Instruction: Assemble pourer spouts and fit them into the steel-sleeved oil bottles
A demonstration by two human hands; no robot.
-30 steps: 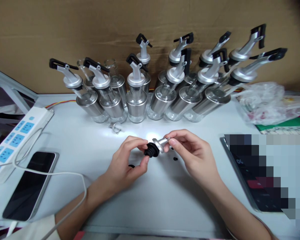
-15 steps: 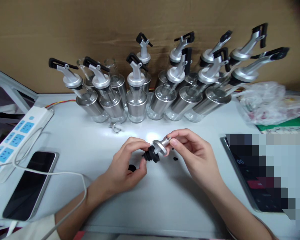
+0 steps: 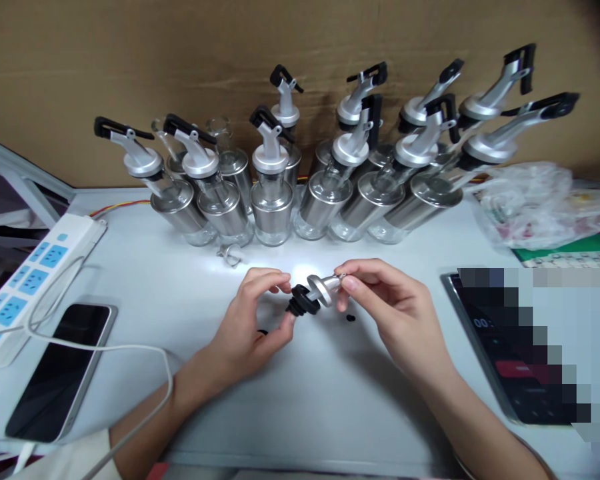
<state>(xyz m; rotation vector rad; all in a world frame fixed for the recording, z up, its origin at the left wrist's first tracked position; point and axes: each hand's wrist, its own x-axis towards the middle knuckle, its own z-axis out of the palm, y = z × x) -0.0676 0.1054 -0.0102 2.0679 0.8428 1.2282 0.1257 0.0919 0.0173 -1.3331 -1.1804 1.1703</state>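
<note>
My right hand (image 3: 400, 307) pinches the narrow end of a silver pour spout (image 3: 323, 289) between thumb and fingertips. A ribbed black stopper (image 3: 304, 301) sits at the spout's lower end, tilted toward the left. Beside it, my left hand (image 3: 253, 320) is open, its fingers curved and apart. The left thumb tip is at the stopper's underside; whether it presses there I cannot tell. Under the right hand lies a small black piece (image 3: 351, 318) on the table. A black part (image 3: 263, 332) shows partly behind the left thumb.
Several glass-and-steel bottles (image 3: 273, 207) with spouts stand in rows at the back. A small metal piece (image 3: 231, 255) lies before them. At left are a power strip (image 3: 30, 280), a phone (image 3: 60, 373) and a cable. Another phone (image 3: 510, 360) and plastic bags (image 3: 530, 207) occupy the right.
The left fingers have lifted off the stopper, widening the gap between index finger and thumb. The spout and stopper have shifted slightly upward; the right hand has barely moved.
</note>
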